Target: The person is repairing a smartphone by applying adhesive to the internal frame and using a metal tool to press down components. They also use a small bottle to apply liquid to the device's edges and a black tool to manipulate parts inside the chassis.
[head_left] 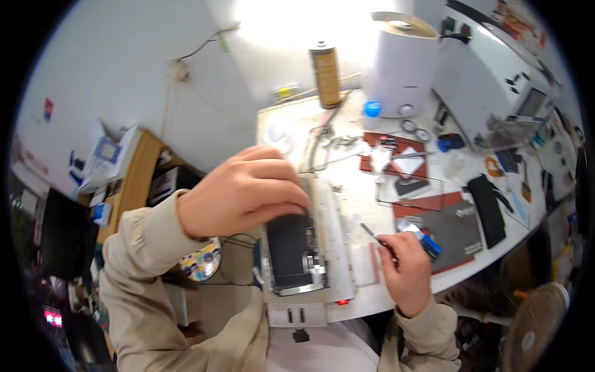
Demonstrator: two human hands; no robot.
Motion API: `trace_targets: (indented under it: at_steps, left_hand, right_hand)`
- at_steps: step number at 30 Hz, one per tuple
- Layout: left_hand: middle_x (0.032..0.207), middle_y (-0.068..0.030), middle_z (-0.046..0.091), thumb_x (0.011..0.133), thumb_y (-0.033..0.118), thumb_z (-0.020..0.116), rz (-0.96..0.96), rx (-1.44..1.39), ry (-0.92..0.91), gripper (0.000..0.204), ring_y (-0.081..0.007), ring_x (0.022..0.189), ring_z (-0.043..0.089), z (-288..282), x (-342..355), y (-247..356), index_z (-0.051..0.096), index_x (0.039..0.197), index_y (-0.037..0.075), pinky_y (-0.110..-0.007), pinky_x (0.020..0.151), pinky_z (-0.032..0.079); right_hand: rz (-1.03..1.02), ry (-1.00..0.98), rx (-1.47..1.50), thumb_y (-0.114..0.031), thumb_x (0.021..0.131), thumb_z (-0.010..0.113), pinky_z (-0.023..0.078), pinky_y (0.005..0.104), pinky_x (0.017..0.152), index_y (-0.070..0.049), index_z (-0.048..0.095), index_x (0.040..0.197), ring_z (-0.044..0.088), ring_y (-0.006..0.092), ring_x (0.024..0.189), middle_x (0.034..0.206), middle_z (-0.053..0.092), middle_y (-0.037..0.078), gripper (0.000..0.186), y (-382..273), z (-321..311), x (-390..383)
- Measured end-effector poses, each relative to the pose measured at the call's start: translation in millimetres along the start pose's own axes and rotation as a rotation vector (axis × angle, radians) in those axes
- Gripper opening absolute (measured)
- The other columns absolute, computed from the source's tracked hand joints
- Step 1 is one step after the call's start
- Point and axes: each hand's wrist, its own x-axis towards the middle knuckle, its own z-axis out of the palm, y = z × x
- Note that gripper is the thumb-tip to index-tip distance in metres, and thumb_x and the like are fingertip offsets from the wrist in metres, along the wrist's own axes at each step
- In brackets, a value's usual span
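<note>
My left hand [251,189] is over the top end of a flat black phone-like device [289,248], its fingers bent together; what they pinch, if anything, is hidden. Metal strips edge the device, and small silvery parts show at its lower right. It lies in a long pale holder [297,313] at the table's front edge. To the right, my right hand [407,266] is closed around a slim, dark, pen-like tool [372,233], its tip pointing up and left. Just beyond that hand is a small blue and white object [423,240].
A grey and red mat [447,226] lies right, with a black cloth-like piece [486,208] beside it. Farther back are a spray can [325,74], a white cylindrical appliance [403,68] and a blue-capped bottle [372,110]. A fan [536,328] stands lower right.
</note>
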Motion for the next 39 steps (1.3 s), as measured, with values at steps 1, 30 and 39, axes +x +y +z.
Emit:
trace_targets:
  at_steps: [1,30,39]
  left_hand:
    - [0.094,-0.0040,0.072,0.089,0.006,0.080,0.000,0.023,0.029,0.019,-0.0248,0.091,0.062,-1.9,-1.9,0.4,0.081,0.109,0.009,-0.040,0.082,0.051]
    - [0.166,-0.0270,0.035,0.086,0.003,0.080,-1.179,-0.140,0.056,0.091,-0.0471,0.149,0.039,441.3,-372.9,-12.8,0.034,0.164,0.003,-0.053,0.122,0.035]
    - [0.154,-0.0321,0.049,0.092,0.022,0.080,-1.166,-0.169,0.350,0.086,-0.0500,0.142,0.048,438.8,-414.6,57.5,0.036,0.162,-0.004,-0.053,0.121,0.038]
  right_hand:
    - [0.001,0.042,-0.120,-0.009,0.099,0.072,0.053,0.0402,0.067,-0.002,0.074,0.110,0.067,0.0294,0.077,0.095,0.065,0.012,0.013,7.8,6.6,-4.9]
    - [0.138,0.664,-0.711,-0.014,0.101,0.063,0.055,0.0476,0.085,-0.008,0.075,0.108,0.069,0.0371,0.099,0.108,0.074,0.013,0.015,119.1,-147.0,-35.9]
    - [0.057,0.190,-1.259,-0.015,0.092,0.068,0.056,0.0508,0.086,-0.009,0.070,0.100,0.068,0.0363,0.099,0.098,0.070,0.015,0.011,277.4,-240.8,57.7]
